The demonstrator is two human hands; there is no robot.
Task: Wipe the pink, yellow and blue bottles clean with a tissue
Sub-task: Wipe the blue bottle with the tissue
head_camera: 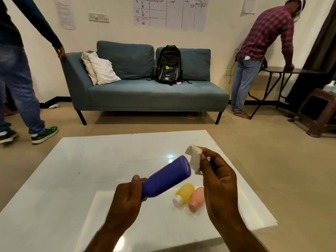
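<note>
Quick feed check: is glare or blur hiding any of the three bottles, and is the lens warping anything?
Head view: a light glares on the glossy white table just beyond the blue bottle, but the yellow bottle and pink bottle read clearly; the left forearm blurs near the bottom edge; the wide-angle lens tilts the curtain at the right edge.

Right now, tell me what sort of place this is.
Likely a lounge used as a workspace: a sofa with a backpack on it, a low white table, and hand-drawn charts taped to the wall.
</note>
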